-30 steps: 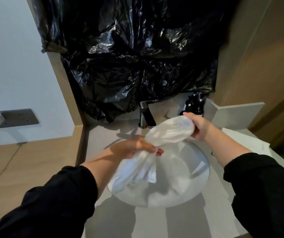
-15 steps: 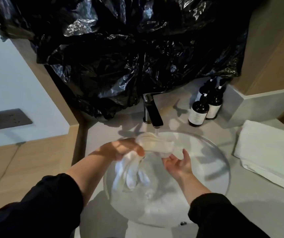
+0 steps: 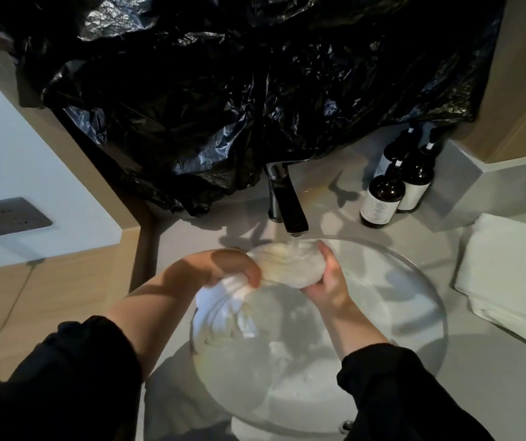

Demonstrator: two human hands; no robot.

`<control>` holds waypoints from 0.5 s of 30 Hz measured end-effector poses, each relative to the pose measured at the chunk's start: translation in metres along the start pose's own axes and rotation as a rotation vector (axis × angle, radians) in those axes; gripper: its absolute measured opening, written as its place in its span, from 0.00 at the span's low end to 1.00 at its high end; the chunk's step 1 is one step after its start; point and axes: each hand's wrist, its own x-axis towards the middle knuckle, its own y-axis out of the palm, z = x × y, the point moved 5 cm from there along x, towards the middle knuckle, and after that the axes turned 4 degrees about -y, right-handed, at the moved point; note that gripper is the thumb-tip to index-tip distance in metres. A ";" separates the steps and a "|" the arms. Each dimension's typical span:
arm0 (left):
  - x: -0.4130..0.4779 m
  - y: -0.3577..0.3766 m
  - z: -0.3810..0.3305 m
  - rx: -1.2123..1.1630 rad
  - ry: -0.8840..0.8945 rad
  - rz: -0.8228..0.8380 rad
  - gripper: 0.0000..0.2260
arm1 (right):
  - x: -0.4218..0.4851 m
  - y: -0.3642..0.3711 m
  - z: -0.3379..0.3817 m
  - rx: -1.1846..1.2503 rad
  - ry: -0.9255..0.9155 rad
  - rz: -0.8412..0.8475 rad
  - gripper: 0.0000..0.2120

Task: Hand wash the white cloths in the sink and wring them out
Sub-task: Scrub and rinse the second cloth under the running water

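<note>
A white cloth (image 3: 290, 265) is bunched up under the running water of the dark faucet (image 3: 290, 202), above the round glass sink bowl (image 3: 427, 300). My left hand (image 3: 223, 268) grips the cloth's left part from above, and the loose end hangs down from it into the bowl. My right hand (image 3: 328, 278) cups and grips the bunched right end from below, fingers curled up around it. Water pools in the bottom of the bowl.
Two dark pump bottles (image 3: 395, 192) stand behind the bowl at the right. A folded white towel (image 3: 510, 275) lies on the grey counter (image 3: 478, 393) at the right. Black plastic sheeting (image 3: 239, 90) hangs over the wall behind the faucet. A wall socket (image 3: 10, 218) sits at the left.
The cloth came down from in front of the faucet to under the water stream. My right hand let go of its end, moved beneath it and now holds the bunched part.
</note>
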 end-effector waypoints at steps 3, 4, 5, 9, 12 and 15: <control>0.003 -0.005 0.001 0.103 -0.045 -0.075 0.05 | 0.008 -0.005 0.006 -0.061 -0.016 -0.103 0.34; 0.003 -0.005 0.000 0.128 -0.064 -0.088 0.03 | 0.009 -0.004 0.010 -0.075 -0.026 -0.128 0.29; 0.005 -0.005 -0.002 0.151 -0.073 -0.102 0.01 | 0.011 -0.003 0.015 -0.120 -0.069 -0.148 0.22; 0.018 -0.004 -0.014 0.261 -0.131 -0.172 0.19 | 0.007 -0.003 0.037 -0.113 -0.126 -0.198 0.05; 0.025 0.009 -0.027 0.265 -0.142 -0.117 0.26 | 0.009 -0.024 0.047 0.042 -0.076 -0.369 0.09; 0.034 0.019 -0.035 0.224 -0.137 -0.049 0.17 | 0.008 -0.036 0.061 0.006 -0.135 -0.298 0.04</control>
